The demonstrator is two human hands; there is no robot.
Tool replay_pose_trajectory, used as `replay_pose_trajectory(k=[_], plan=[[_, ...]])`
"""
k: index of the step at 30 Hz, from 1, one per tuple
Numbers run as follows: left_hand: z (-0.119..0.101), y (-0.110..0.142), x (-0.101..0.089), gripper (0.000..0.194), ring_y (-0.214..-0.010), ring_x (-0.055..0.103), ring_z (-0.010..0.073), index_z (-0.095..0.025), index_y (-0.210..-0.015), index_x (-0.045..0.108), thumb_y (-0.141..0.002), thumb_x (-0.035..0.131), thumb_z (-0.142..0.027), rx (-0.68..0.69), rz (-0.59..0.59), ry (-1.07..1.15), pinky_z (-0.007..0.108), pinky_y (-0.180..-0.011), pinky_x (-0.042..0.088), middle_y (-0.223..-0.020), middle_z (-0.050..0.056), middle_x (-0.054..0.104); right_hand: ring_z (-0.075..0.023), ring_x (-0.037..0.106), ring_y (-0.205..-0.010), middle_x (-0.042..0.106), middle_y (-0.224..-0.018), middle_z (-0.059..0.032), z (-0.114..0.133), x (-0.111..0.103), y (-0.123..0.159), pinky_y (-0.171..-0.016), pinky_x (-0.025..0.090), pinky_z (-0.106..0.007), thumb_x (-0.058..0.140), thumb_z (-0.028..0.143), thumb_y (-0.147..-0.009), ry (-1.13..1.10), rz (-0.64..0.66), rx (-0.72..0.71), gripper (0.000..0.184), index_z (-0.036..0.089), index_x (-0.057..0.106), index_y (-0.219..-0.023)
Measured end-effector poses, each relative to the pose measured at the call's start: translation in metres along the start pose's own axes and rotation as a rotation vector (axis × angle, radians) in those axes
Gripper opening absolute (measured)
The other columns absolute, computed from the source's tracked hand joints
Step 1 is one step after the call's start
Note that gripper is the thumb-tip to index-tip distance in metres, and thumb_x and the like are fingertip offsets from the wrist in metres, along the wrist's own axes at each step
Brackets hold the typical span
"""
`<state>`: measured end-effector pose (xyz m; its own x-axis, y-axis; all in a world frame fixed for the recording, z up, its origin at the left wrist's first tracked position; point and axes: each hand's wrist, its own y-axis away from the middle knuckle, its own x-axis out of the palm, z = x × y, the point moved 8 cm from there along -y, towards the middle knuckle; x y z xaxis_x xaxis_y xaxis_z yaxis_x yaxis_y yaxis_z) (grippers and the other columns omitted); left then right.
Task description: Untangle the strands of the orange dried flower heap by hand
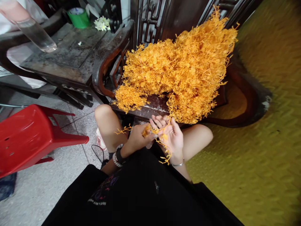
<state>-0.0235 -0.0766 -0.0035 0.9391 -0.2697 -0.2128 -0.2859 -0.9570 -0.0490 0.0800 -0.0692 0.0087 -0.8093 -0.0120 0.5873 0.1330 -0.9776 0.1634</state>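
Observation:
My left hand (138, 138), with a beaded bracelet and a black band at the wrist, is closed on a thin orange branching sprig (124, 129) that pokes out to its left. More orange bits show between its thumb and fingers. Palm up beside it, my right hand (172, 139) has its fingers half curled and apart, and an orange strand (166, 153) lies across it and hangs below. Just beyond both hands, a large heap of orange sprigs (181, 69) covers much of a dark wooden chair seat (156, 105). A smaller clump (129, 99) sits at its left edge.
A red plastic stool (35, 135) stands on the floor at left. On a dark wooden table (63, 59) are a green tape roll (78, 18) and pale flowers (102, 23). A clear bottle (35, 34) is at upper left. Yellow textured material (254, 157) fills the right side.

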Motion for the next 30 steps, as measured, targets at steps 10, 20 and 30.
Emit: replay_pose_trajectory(k=[10, 20, 30], plan=[[0.000, -0.002, -0.007, 0.035, -0.056, 0.039, 0.0091, -0.014, -0.068, 0.057, -0.085, 0.051, -0.044, -0.051, -0.007, 0.184, 0.021, -0.053, 0.031, -0.059, -0.002, 0.048, -0.0197, 0.066, -0.084, 0.068, -0.079, -0.0062, -0.012, -0.010, 0.000, -0.068, 0.054, -0.032, 0.039, 0.058, -0.088, 0.188, -0.019, 0.099, 0.044, 0.021, 0.063, -0.083], [0.021, 0.000, 0.011, 0.046, -0.043, 0.030, 0.0040, -0.012, -0.070, 0.058, -0.072, 0.063, -0.058, -0.297, 0.069, 0.628, 0.019, -0.042, 0.023, -0.050, -0.006, 0.040, -0.0075, 0.039, -0.047, 0.050, -0.058, 0.0050, -0.021, 0.005, 0.016, -0.046, 0.033, -0.022, 0.065, 0.046, -0.078, 0.426, 0.209, 0.169, 0.029, 0.019, 0.055, -0.072], [0.009, 0.006, 0.038, 0.054, -0.035, 0.011, 0.0003, -0.018, -0.056, 0.033, -0.069, 0.067, -0.058, -0.419, 0.291, 1.012, 0.015, -0.034, 0.011, -0.043, -0.012, 0.021, -0.0052, 0.020, -0.033, 0.025, -0.038, 0.0098, -0.028, 0.014, 0.022, -0.039, 0.019, -0.023, 0.061, 0.047, -0.082, 0.120, 0.245, 0.165, 0.049, 0.020, 0.035, -0.050]])
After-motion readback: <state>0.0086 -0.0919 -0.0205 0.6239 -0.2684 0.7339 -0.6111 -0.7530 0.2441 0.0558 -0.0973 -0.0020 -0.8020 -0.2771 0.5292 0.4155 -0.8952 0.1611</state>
